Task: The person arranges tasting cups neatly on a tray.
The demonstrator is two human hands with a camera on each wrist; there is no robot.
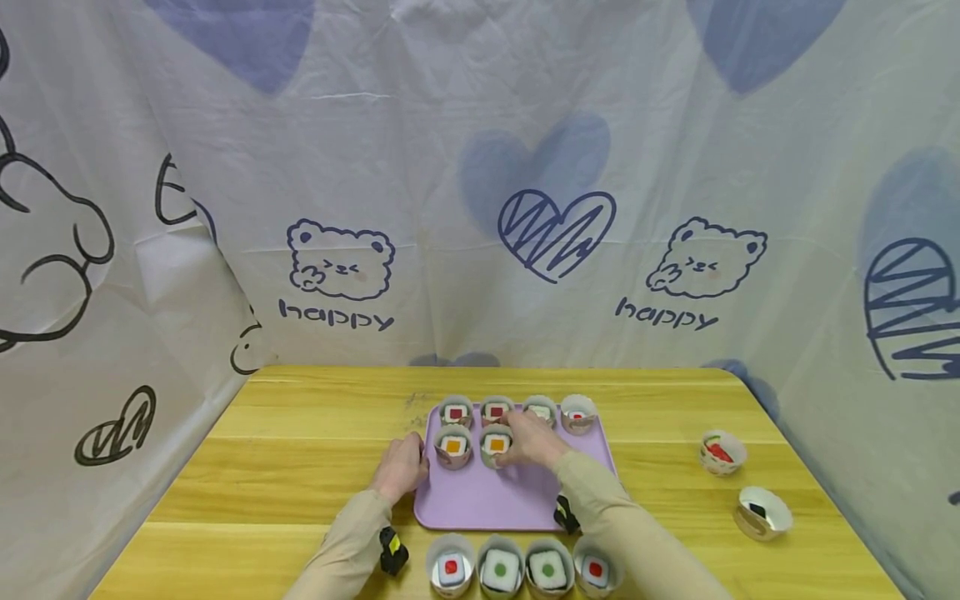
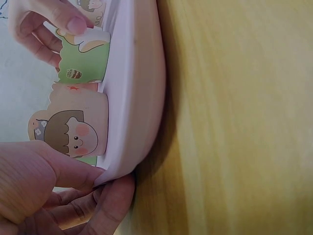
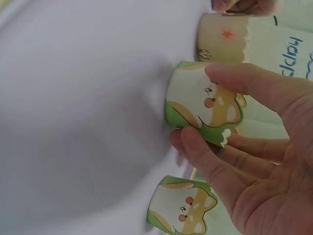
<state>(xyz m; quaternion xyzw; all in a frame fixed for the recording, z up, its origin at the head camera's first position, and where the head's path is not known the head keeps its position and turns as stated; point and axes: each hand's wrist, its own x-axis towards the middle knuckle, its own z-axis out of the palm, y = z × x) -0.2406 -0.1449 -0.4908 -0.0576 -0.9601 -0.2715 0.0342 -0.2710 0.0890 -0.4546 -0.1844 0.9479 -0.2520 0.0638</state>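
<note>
My left hand pinches the left rim of a lilac tray, thumb over the edge and fingers beneath in the left wrist view. With my right hand I hold a patterned paper cup on the tray; the right wrist view shows its green side with a cartoon animal. Inside it is a white sushi-like piece with an orange square. A matching cup stands left of it. Behind are two cups with dark red squares, a cup partly hidden by my hand, and a red-centred one.
Along the table's front edge, before the tray, several more cups stand in a row, such as a green-centred one. Off to the right are a cup with red topping and a cup with a dark piece. A printed cloth hangs behind the table.
</note>
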